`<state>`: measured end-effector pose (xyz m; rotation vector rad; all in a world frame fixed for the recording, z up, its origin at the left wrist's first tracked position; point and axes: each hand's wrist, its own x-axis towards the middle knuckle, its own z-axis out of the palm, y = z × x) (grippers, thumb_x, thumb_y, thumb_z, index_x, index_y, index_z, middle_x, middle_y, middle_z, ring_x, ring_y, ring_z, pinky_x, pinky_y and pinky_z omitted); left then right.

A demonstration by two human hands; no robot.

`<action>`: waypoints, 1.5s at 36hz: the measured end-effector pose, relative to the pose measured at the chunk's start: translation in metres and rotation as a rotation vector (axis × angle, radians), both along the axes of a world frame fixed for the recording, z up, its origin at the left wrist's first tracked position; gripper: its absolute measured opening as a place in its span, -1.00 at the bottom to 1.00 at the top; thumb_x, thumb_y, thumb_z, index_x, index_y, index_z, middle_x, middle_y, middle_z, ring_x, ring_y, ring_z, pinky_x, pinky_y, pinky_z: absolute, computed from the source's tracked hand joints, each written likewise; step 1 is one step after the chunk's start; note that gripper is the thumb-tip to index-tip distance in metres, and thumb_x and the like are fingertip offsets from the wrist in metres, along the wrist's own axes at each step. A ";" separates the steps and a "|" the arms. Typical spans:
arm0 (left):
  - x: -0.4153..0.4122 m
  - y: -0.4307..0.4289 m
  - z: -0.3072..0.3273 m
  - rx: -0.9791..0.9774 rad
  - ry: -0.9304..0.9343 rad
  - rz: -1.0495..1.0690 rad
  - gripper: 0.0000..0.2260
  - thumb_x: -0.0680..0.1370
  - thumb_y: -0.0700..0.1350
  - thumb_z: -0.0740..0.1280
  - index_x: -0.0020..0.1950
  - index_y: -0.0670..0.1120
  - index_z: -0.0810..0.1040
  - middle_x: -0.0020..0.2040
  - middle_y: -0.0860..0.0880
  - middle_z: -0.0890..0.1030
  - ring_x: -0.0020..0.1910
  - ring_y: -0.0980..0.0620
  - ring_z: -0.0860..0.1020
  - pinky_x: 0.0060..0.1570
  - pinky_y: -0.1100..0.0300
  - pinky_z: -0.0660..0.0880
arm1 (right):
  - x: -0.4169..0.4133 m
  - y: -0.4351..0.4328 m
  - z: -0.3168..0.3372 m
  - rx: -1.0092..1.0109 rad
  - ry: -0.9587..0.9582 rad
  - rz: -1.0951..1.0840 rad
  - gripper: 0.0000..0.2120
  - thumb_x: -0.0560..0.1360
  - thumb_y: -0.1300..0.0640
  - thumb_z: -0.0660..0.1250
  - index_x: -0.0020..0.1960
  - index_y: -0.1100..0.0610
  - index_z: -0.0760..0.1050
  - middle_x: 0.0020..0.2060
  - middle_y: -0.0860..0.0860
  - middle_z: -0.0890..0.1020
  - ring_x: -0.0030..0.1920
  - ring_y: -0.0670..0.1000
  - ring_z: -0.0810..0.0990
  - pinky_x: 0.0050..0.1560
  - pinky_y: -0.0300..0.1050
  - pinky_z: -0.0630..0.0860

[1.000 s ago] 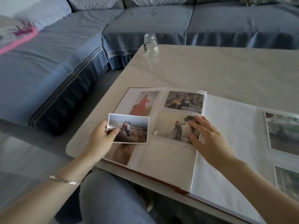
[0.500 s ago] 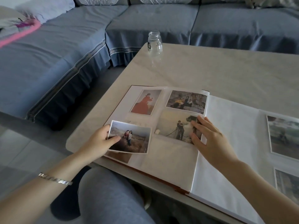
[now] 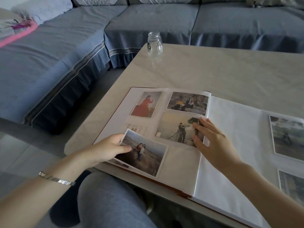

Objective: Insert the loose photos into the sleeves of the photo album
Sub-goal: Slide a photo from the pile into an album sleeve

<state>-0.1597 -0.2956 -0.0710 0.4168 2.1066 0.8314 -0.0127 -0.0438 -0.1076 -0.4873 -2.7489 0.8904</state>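
Note:
The photo album [image 3: 181, 163] lies open on the pale table [image 3: 213, 69], near its front left corner. Its left page holds three sleeved photos: a figure in red [image 3: 145, 104], a seated group [image 3: 187, 102] and a man by the sea [image 3: 177, 129]. My left hand [image 3: 108, 148] pinches a loose photo [image 3: 143, 152] of two people by its left edge, low over the page's lower left. My right hand [image 3: 212, 143] rests flat, fingers straight, on the page's right edge over the sea photo.
Two more photos [image 3: 287, 137] lie on the album's white right page, one [image 3: 292, 183] below the other. A small glass jar [image 3: 154, 44] stands at the table's far left edge. A blue-grey sofa [image 3: 148, 22] wraps round behind and left. My knee [image 3: 111, 203] is under the table edge.
My left hand has carried the loose photo downward and to the right, lowering it onto the page's lower left area and tilting it. The right hand has stayed on the page edge.

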 end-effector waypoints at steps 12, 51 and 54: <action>0.022 0.022 -0.007 -0.075 0.155 0.045 -0.41 0.42 0.09 0.44 0.39 0.02 0.33 0.35 -0.01 0.40 0.30 0.04 0.40 0.27 0.15 0.35 | 0.001 0.002 0.002 0.006 -0.024 -0.001 -0.58 0.55 0.06 0.25 0.39 0.10 0.37 0.46 -0.03 0.25 0.49 -0.09 0.09 0.37 -0.27 0.06; 0.026 0.034 0.018 -0.018 0.064 0.122 -0.88 0.46 -0.22 0.42 -0.05 -0.08 0.55 -0.18 -0.06 0.66 -0.28 0.06 0.60 -0.33 0.24 0.49 | 0.003 0.006 0.000 -0.028 -0.025 0.016 -0.58 0.55 0.03 0.24 0.40 0.06 0.36 0.47 -0.04 0.23 0.50 -0.08 0.07 0.40 -0.26 0.00; 0.029 0.036 0.017 0.014 0.063 0.179 -0.83 0.42 -0.25 0.46 -0.06 -0.08 0.56 -0.27 -0.02 0.67 -0.38 0.14 0.60 -0.38 0.30 0.48 | 0.002 0.006 0.000 -0.029 -0.027 0.016 -0.57 0.55 0.03 0.24 0.40 0.05 0.36 0.47 -0.04 0.23 0.50 -0.07 0.07 0.38 -0.28 -0.02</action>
